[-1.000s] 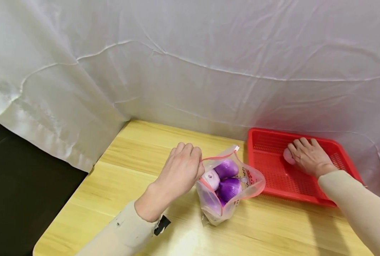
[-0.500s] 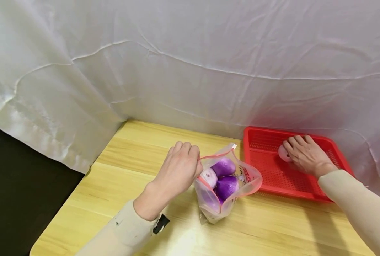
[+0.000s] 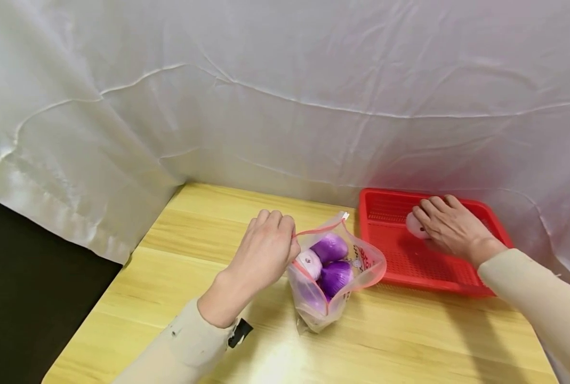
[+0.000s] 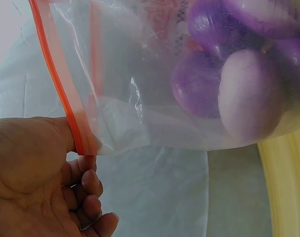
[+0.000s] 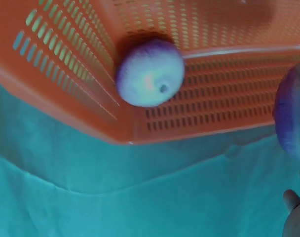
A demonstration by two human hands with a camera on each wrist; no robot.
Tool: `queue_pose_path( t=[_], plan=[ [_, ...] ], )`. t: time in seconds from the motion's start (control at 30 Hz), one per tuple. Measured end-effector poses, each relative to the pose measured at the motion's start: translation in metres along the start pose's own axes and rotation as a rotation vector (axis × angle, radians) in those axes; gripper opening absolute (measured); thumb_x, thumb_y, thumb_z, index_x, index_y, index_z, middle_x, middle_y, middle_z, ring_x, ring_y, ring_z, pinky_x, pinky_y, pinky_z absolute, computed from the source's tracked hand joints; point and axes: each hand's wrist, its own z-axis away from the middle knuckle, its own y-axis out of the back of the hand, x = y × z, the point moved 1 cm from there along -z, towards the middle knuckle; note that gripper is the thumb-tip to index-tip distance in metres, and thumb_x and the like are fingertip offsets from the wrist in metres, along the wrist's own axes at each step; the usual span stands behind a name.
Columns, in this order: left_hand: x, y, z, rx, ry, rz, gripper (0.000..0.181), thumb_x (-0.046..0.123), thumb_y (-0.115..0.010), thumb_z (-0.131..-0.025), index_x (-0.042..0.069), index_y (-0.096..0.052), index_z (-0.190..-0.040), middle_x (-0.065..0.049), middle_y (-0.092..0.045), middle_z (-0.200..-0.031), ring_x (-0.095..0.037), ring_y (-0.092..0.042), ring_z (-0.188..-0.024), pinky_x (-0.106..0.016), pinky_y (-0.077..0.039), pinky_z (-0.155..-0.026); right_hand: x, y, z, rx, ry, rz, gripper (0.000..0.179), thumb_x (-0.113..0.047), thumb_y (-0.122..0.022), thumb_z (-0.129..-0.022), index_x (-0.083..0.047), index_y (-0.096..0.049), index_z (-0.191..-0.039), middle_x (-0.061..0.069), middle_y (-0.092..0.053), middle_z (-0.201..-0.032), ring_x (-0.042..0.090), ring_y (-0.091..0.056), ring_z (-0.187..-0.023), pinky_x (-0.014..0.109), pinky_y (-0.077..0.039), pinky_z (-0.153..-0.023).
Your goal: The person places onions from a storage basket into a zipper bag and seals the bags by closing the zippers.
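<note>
My left hand pinches the orange zip edge of a clear zip bag between thumb and forefinger. The bag stands on the table with its mouth spread wide. Inside it lie several purple onions, one showing a pale root end. Over the red basket, my right hand grips a pale purple onion, its fingers curled over the top. That onion appears at the edge of the right wrist view. Another onion sits in a basket corner, hidden behind my hand in the head view.
A wooden table carries the bag and the basket, which stands at the back right. Grey-white cloth hangs behind and to the left. Dark floor shows beyond the table's left edge.
My right hand has shifted slightly left and up with the onion. The view has turned a little to the right. My left hand keeps its hold on the bag's edge.
</note>
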Motion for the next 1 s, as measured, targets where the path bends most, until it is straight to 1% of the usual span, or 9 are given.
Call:
queue_pose_path(
  t=[0.1,0.2,0.4,0.67,0.83,1.0],
  plan=[
    [0.0,0.0,-0.001,-0.005,0.001,0.003,0.012,0.01,-0.068,-0.088,0.009,-0.057,-0.083,-0.003,-0.047,-0.076,-0.025,-0.041,-0.073,-0.034,-0.035,-0.066,0.0,0.01,-0.006,0.029,0.026,-0.027,0.092,-0.037,-0.095,-0.06,0.003,-0.056,-0.134,0.028,-0.057,-0.125,0.047,-0.052,-0.114,0.058,-0.045,-0.095],
    [-0.001,0.0,-0.002,-0.008,0.003,0.008,0.012,0.01,-0.067,-0.089,0.009,-0.057,-0.083,-0.003,-0.046,-0.076,-0.025,-0.041,-0.073,-0.034,-0.034,-0.066,0.0,0.019,-0.009,0.058,0.049,-0.056,0.091,-0.038,-0.094,-0.061,0.004,-0.057,-0.133,0.028,-0.058,-0.125,0.047,-0.053,-0.113,0.058,-0.045,-0.095],
    [-0.002,0.0,-0.003,-0.019,0.007,0.015,0.012,0.011,-0.067,-0.089,0.008,-0.057,-0.084,-0.003,-0.047,-0.077,-0.025,-0.041,-0.074,-0.034,-0.035,-0.066,-0.001,0.038,-0.013,0.068,0.074,-0.036,0.088,-0.04,-0.09,-0.065,0.004,-0.058,-0.135,0.027,-0.059,-0.126,0.046,-0.053,-0.114,0.057,-0.045,-0.096],
    [-0.003,0.002,-0.006,-0.023,0.001,0.016,0.012,0.01,-0.067,-0.09,0.008,-0.057,-0.084,-0.003,-0.047,-0.076,-0.024,-0.04,-0.074,-0.034,-0.035,-0.066,-0.002,0.071,-0.021,0.129,0.105,-0.08,0.09,-0.043,-0.091,-0.06,0.003,-0.057,-0.131,0.026,-0.06,-0.125,0.045,-0.054,-0.113,0.057,-0.046,-0.095],
    [-0.004,0.002,-0.007,-0.021,-0.003,0.005,0.013,0.01,-0.067,-0.089,0.009,-0.057,-0.083,-0.003,-0.047,-0.076,-0.025,-0.041,-0.073,-0.033,-0.034,-0.065,-0.004,0.093,-0.025,0.171,0.129,-0.108,0.09,-0.047,-0.091,-0.061,0.003,-0.058,-0.128,0.024,-0.062,-0.122,0.043,-0.056,-0.112,0.056,-0.045,-0.095],
    [-0.004,0.002,-0.007,-0.026,0.006,0.003,0.013,0.011,-0.067,-0.09,0.009,-0.057,-0.082,-0.003,-0.048,-0.076,-0.025,-0.042,-0.074,-0.033,-0.034,-0.065,-0.006,0.114,-0.031,0.169,0.14,-0.125,0.091,-0.051,-0.088,-0.063,0.002,-0.057,-0.129,0.023,-0.062,-0.123,0.042,-0.056,-0.112,0.056,-0.045,-0.096]
  ],
)
